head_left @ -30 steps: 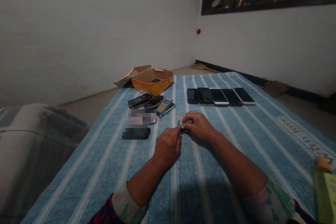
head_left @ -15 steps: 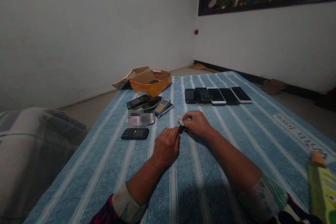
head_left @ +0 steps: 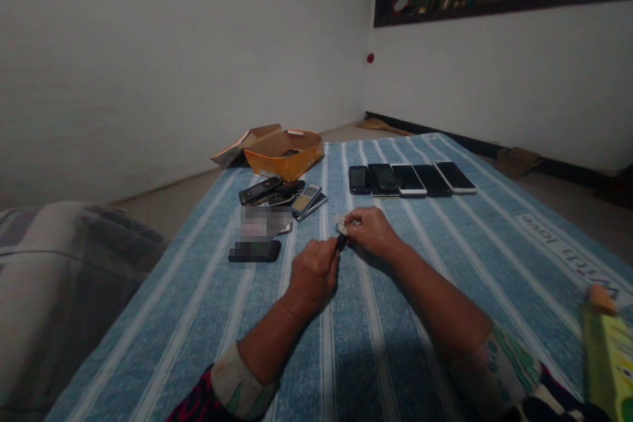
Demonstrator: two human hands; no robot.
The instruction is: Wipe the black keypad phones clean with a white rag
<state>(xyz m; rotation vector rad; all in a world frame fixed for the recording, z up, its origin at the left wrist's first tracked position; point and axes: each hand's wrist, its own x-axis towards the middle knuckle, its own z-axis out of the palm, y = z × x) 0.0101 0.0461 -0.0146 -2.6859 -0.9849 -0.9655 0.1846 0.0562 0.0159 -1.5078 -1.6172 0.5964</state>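
My left hand (head_left: 314, 277) is closed on a small black object (head_left: 341, 241) near the middle of the striped cloth (head_left: 341, 356). My right hand (head_left: 373, 231) pinches a small pale, whitish item (head_left: 339, 220) right against the black object's far end; its details are too small to tell. Left of my hands lies a dark phone (head_left: 254, 251), partly blurred out, with another blurred item just beyond it. Farther back is a loose pile of old phones, among them a silver keypad phone (head_left: 306, 199) and a black phone (head_left: 260, 190).
An open orange box (head_left: 284, 166) stands behind the pile. At the back right, several phones lie in a row, a white-edged one (head_left: 455, 177) at its right end. A yellow-green package (head_left: 610, 356) is at the right edge, and a draped grey cover (head_left: 74, 290) at the left.
Both hands keep almost the same place and hold. The view has shifted very slightly, and the blurred patch now also covers the dark phone on the left.
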